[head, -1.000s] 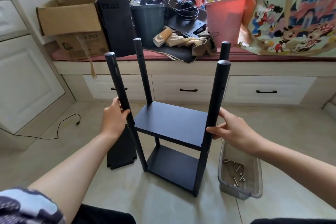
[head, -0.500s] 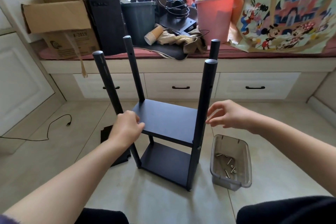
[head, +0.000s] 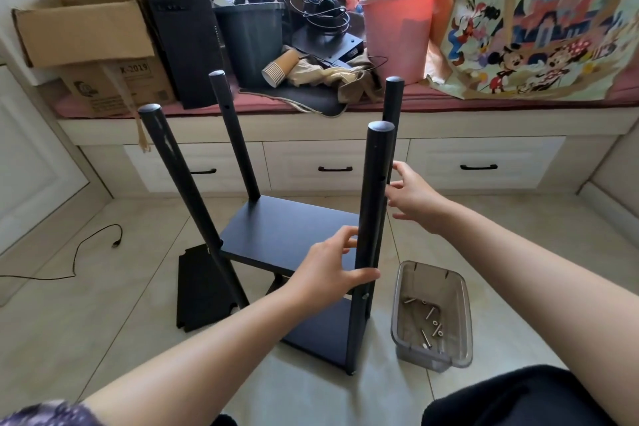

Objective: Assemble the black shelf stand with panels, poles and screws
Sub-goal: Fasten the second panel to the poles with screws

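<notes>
**Two panels fixed, third panel loose**

Shelf stand (head: 294,235) stands on the floor, centre view; four poles rise bare above the upper panel. Spare panel (head: 202,287) lies at 9 o'clock of it, box of screws (head: 432,315) at 3 o'clock.

Judged step: steadying the frame for the next tier. Next move calls for seating the spare panel at the side holes.

Left hand (head: 328,273): grip curled round the near right pole (head: 373,204). Right hand (head: 411,197): fingers spread, holding nothing, beside the far right pole (head: 393,97).

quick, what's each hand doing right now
Left hand: grips the near right pole of the shelf stand, thumb and fingers curled round it.
Right hand: open, fingers spread close to the far right pole, holding nothing.
</notes>
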